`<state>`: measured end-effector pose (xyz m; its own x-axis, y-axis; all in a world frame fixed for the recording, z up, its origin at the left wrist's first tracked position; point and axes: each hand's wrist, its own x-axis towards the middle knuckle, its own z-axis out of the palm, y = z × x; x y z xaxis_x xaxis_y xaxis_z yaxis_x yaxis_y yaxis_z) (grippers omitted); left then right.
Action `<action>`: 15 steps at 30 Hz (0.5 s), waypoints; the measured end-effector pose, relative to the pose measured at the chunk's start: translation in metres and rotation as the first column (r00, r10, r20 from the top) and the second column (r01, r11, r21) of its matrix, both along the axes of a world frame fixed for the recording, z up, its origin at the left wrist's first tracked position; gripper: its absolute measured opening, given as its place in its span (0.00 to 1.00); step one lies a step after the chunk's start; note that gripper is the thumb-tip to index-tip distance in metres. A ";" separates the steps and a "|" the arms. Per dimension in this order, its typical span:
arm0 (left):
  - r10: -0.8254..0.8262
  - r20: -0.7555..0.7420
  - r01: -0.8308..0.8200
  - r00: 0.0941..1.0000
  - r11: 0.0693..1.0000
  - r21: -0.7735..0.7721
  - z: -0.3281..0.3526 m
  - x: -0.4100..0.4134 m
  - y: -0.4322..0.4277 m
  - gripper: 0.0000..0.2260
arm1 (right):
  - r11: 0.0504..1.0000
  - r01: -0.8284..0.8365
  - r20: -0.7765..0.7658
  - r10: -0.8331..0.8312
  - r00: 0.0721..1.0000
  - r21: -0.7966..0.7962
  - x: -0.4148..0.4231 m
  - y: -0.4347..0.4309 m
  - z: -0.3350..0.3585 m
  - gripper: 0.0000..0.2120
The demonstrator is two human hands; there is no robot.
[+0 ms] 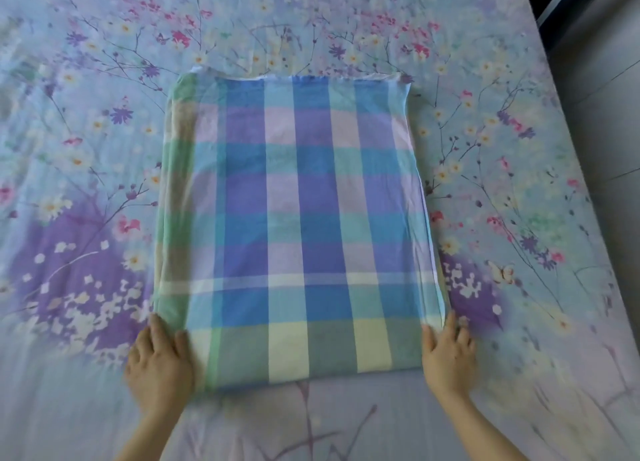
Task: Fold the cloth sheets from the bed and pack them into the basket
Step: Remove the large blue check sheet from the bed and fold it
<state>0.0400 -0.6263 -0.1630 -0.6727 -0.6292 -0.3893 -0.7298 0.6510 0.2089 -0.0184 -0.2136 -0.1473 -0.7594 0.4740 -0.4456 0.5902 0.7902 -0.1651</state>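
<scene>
A checked cloth sheet [294, 225] in blue, purple, green and pale yellow lies folded into a thick rectangle in the middle of the bed. My left hand [160, 363] lies at its near left corner with straight fingers against the folded edge. At the near right corner, my right hand [448, 355] rests the same way, fingers pointing away from me along the sheet's right side. Neither hand grips the fabric as far as I can see. No basket is in view.
The bed is covered by a light blue floral bedsheet [86, 149] that fills nearly the whole view. The bed's right edge [568, 121] runs diagonally at the right, with grey floor [609, 80] beyond it.
</scene>
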 end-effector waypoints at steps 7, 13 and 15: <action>0.509 0.039 -0.464 0.860 0.749 0.473 0.036 0.021 -0.010 0.16 | 0.595 0.548 0.229 -0.528 0.818 -0.588 -0.004 0.027 0.024 0.15; 0.422 -0.020 -0.338 0.906 0.753 0.565 0.093 0.027 -0.020 0.05 | 0.520 0.526 0.270 -0.489 0.829 -0.673 0.003 0.023 0.099 0.08; 0.378 0.043 -0.335 0.925 0.756 0.563 0.122 0.053 -0.024 0.05 | 0.530 0.536 0.257 -0.511 0.820 -0.657 0.030 0.025 0.126 0.09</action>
<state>0.0929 -0.6505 -0.0415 -0.4819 -0.5211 -0.7045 -0.8551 0.1044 0.5078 0.0117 -0.1886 -0.0213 -0.4579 0.3378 -0.8223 0.8746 0.0053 -0.4848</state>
